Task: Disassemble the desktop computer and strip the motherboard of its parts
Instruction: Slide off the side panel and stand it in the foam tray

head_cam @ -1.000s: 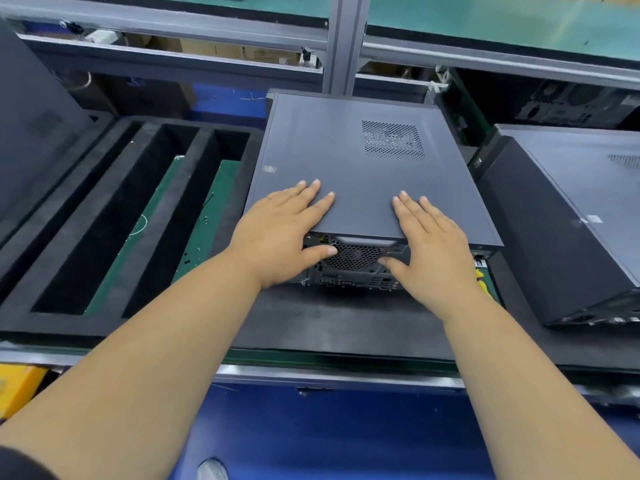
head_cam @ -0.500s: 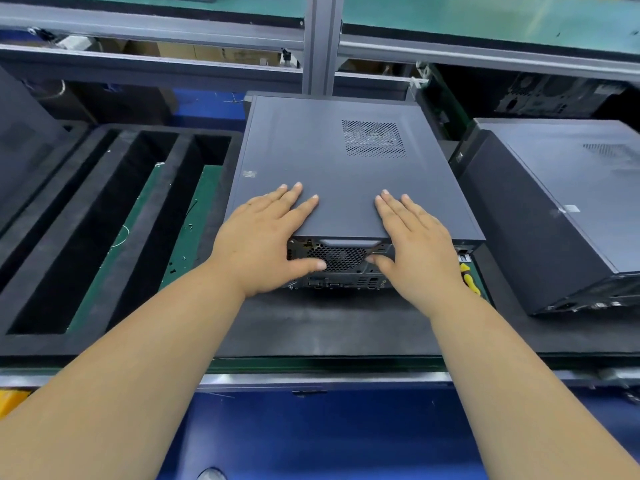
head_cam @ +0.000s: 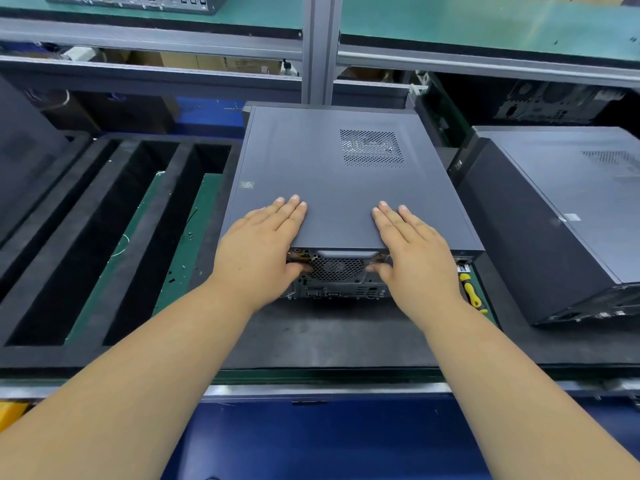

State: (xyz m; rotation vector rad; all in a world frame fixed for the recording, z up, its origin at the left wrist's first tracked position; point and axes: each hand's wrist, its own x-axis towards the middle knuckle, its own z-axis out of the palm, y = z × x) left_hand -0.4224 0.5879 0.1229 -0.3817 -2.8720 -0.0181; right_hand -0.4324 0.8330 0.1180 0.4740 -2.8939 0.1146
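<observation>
A dark grey desktop computer (head_cam: pixel 332 181) lies flat on a black mat in the middle of the bench, its rear panel with fan grille (head_cam: pixel 336 268) facing me. Its side cover (head_cam: pixel 311 161) is on top, with a mesh vent at the far right. My left hand (head_cam: pixel 259 251) lies flat on the cover's near left part, fingers straight, thumb hooked down against the rear panel. My right hand (head_cam: pixel 412 251) mirrors it on the near right part, thumb also against the rear panel.
A black foam tray (head_cam: pixel 104 220) with long slots sits to the left. A second computer case (head_cam: pixel 561 216) stands to the right. A yellow-handled screwdriver (head_cam: pixel 471 292) lies between the two cases. Shelving rails run across the back.
Both hands stay flat on the cover at the rear edge. The thumbs have tucked further in against the rear panel. The view has shifted slightly.
</observation>
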